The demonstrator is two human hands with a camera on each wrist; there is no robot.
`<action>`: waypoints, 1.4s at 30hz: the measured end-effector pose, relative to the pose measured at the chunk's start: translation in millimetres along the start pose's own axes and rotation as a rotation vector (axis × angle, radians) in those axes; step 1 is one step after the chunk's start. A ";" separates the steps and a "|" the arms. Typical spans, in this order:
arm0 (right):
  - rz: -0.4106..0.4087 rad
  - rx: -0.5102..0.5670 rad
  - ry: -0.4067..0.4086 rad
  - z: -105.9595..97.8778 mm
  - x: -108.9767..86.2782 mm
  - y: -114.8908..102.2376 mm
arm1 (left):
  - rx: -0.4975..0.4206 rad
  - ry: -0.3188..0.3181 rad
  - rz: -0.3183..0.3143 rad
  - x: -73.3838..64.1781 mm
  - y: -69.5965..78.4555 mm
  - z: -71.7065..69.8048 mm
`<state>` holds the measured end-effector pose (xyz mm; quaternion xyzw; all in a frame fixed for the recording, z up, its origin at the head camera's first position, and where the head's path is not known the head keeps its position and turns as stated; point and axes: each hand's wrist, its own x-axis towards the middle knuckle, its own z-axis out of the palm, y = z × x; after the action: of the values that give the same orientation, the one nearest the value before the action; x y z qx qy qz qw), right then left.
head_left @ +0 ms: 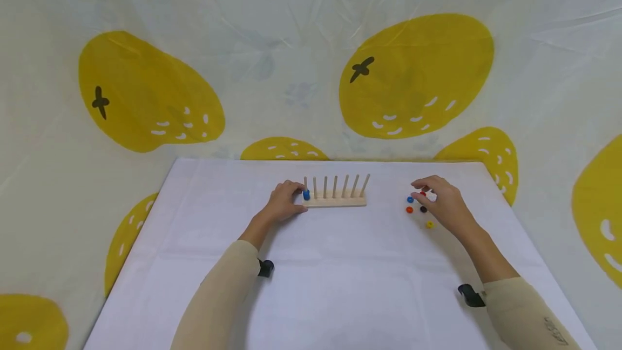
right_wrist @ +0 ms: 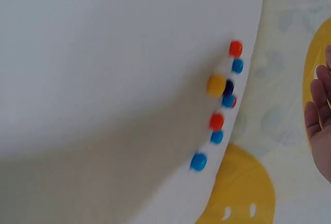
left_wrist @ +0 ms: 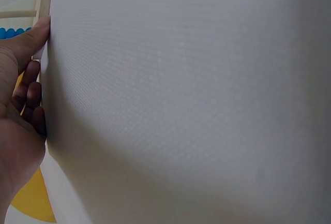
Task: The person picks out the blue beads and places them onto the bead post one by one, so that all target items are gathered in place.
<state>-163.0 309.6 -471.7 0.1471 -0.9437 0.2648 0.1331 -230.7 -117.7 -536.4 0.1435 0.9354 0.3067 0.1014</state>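
A pale wooden peg rack point(head_left: 335, 202) with several upright pegs stands on the white table. Blue beads point(head_left: 306, 195) are stacked on its leftmost peg. My left hand point(head_left: 284, 201) grips the rack's left end, thumb at the front edge of the base, also seen in the left wrist view. To the right, my right hand point(head_left: 444, 204) hovers above loose beads with fingers loosely curved and nothing in them. Beneath and beside it lie a blue bead point(head_left: 410, 199), an orange-red bead point(head_left: 410, 209), a dark bead point(head_left: 423, 209) and a yellow bead point(head_left: 430, 224); others are partly hidden by the hand.
The white tablecloth point(head_left: 340, 285) covers the table up to its far edge, just behind the rack. A curtain point(head_left: 291, 69) printed with large yellow fruit hangs behind. In the right wrist view, another blue bead point(right_wrist: 198, 162) lies apart from the cluster.
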 end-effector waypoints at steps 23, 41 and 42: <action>0.328 -0.037 -0.220 -28.7 -51.6 70.9 | -0.006 0.007 -0.010 -1.0 2.8 -1.7; 0.450 -0.017 -0.319 -18.1 -62.3 85.7 | -0.009 0.002 -0.027 -2.2 4.1 -0.8; 0.457 -0.016 -0.322 -17.3 -62.1 86.3 | -0.010 0.001 -0.030 -2.3 4.4 -1.1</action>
<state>-132.8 402.3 -517.6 -0.0307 -0.9635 0.2535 -0.0805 -227.9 -115.7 -532.6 0.1286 0.9360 0.3100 0.1062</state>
